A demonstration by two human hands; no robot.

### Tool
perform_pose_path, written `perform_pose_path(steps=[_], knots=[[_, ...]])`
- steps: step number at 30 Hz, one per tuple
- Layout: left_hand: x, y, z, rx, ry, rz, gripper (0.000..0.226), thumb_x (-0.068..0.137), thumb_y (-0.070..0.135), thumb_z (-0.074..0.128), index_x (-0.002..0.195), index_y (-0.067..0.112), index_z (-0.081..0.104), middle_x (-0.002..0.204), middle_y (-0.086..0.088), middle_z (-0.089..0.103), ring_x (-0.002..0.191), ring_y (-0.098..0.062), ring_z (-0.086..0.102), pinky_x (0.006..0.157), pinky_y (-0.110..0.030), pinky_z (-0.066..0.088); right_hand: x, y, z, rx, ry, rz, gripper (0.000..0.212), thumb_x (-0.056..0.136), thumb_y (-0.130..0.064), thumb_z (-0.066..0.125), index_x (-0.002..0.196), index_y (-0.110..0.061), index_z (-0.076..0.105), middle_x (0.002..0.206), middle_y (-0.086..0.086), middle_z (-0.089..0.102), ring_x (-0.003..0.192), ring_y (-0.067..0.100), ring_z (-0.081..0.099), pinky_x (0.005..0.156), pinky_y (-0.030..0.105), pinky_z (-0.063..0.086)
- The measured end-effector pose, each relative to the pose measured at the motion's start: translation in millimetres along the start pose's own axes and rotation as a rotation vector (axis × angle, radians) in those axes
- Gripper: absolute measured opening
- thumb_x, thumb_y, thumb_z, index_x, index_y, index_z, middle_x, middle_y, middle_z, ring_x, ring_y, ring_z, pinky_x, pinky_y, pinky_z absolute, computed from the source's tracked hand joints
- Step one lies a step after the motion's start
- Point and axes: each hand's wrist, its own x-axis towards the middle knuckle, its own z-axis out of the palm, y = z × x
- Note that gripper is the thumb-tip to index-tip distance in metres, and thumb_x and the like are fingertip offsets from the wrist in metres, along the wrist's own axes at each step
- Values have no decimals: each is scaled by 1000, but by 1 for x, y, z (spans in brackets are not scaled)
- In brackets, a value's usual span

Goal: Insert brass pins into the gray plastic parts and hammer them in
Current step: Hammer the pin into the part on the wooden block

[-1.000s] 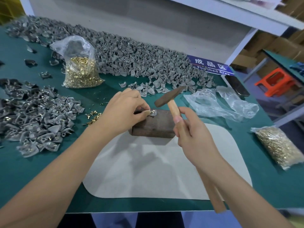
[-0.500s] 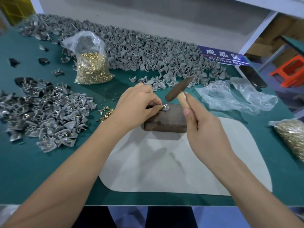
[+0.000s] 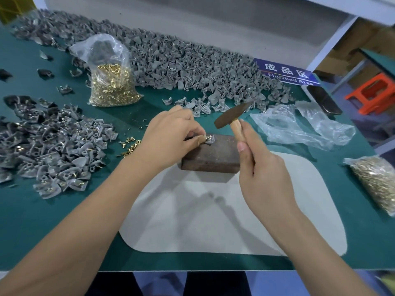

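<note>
My left hand (image 3: 171,137) pinches a small gray plastic part (image 3: 208,139) with a brass pin in it and holds it on the top left corner of a rusty metal block (image 3: 213,155). My right hand (image 3: 263,174) grips the wooden handle of a hammer (image 3: 232,118), whose dark head hangs a little above and to the right of the part. A few loose brass pins (image 3: 130,146) lie on the green mat left of my left wrist. An open bag of brass pins (image 3: 111,82) stands behind them.
A heap of gray parts (image 3: 53,146) lies at the left and a long bank of them (image 3: 192,67) runs along the back. Crumpled clear plastic (image 3: 303,127), a phone (image 3: 323,99) and a second pin bag (image 3: 376,182) are at the right. A pale pad (image 3: 213,210) lies under the block.
The hammer head has stayed raised above the block while the view shifted slightly. My left hand keeps pinching the part on the block's corner.
</note>
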Motion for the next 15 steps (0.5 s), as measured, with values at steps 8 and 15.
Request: perform_pose_path(steps=[8, 15], knots=[[0, -1, 0, 1, -8, -11, 10, 91, 33, 74, 99, 33, 80, 79, 12, 51, 87, -10, 41, 70, -29, 31, -3, -3, 3, -20, -45, 28, 45, 108, -41, 32, 152, -44, 38, 75, -4, 62, 66, 25, 56, 58, 41, 47], [-1, 1, 0, -28, -24, -22, 11, 93, 33, 71, 100, 31, 79, 82, 10, 52, 93, -16, 48, 70, -27, 30, 4, -1, 1, 17, -39, 38, 44, 109, -39, 34, 151, -46, 40, 78, -1, 66, 67, 25, 58, 60, 43, 49]])
